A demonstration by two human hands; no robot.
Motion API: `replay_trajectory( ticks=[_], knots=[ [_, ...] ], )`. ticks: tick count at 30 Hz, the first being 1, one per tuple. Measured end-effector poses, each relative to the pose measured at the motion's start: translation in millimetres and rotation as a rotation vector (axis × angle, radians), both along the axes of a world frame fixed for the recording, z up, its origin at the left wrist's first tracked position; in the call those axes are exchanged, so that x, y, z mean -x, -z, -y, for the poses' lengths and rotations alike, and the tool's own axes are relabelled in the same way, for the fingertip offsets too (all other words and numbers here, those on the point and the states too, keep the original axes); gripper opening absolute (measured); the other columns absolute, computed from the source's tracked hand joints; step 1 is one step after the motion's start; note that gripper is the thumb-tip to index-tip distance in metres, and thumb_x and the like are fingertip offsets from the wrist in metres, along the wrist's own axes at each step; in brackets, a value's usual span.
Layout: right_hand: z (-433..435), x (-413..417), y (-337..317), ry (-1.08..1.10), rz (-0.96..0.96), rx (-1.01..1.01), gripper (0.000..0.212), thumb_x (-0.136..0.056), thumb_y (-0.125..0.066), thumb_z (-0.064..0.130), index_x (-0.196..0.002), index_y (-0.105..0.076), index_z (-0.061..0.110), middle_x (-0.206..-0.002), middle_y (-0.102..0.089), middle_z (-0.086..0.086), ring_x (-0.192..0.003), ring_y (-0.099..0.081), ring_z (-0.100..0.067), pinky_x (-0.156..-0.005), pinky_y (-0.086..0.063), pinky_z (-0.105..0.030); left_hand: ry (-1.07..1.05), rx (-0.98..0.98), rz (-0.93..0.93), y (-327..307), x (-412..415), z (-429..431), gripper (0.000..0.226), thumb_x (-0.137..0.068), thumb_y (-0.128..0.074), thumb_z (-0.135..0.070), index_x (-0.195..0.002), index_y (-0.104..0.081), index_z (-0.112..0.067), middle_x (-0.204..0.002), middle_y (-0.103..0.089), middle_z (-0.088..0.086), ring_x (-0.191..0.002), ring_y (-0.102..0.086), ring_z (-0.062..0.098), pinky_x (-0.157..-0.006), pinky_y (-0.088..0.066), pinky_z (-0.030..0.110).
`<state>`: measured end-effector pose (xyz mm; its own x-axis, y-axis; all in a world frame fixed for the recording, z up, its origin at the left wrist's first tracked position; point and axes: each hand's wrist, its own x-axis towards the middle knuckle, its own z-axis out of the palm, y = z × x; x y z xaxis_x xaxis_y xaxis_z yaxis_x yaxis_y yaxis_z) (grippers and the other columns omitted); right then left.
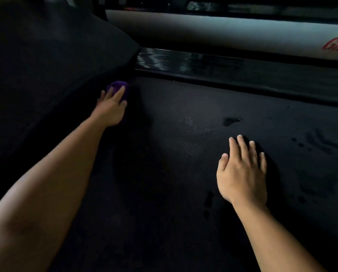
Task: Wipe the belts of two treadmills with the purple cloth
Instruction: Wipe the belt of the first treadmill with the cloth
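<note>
Two hands [111, 107] [242, 174], one purple cloth [118, 87], seemingly one belt [183, 138].

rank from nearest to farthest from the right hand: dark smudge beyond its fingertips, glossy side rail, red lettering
1. dark smudge, just ahead of the right hand
2. glossy side rail, along the belt's far edge
3. red lettering, beyond it, top right

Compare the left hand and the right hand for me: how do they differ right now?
The left hand presses the purple cloth with its fingers laid over it; the right hand holds nothing, its fingers straight and spread.
The left hand is stretched far out to the belt's end beside the dark hood; the right hand is nearer, mid-belt.
Both are bare and palm-down on the same belt.
</note>
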<state>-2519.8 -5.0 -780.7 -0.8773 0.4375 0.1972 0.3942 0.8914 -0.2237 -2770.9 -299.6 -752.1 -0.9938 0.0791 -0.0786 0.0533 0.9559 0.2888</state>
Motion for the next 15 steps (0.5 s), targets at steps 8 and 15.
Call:
replay_trajectory(
  ticks=[8, 15],
  knots=[
    [0, 0, -1, 0.006, -0.004, 0.002, 0.057, -0.095, -0.032, 0.035, -0.147, -0.044, 0.014, -0.157, -0.038, -0.008, -0.147, -0.031, -0.033, -0.117, -0.022, -0.055, 0.277, 0.042, 0.012, -7, -10, -149, 0.067, -0.098, -0.041, -0.052, -0.155, -0.011, -0.034, -0.164, -0.003, 0.007, -0.15, 0.002, 0.034, -0.119, -0.005, 0.045],
    [1, 0, -1, 0.011, -0.05, 0.009, 0.055, -0.093, -0.036, 0.033, -0.143, -0.049, 0.013, -0.154, -0.043, -0.01, -0.143, -0.036, -0.035, -0.115, -0.026, -0.056, 0.639, 0.028, 0.011, 0, -137, -108, 0.07, -0.095, -0.033, -0.064, -0.152, 0.004, -0.047, -0.163, 0.012, -0.004, -0.149, 0.017, 0.021, -0.119, 0.006, 0.039]
  ],
)
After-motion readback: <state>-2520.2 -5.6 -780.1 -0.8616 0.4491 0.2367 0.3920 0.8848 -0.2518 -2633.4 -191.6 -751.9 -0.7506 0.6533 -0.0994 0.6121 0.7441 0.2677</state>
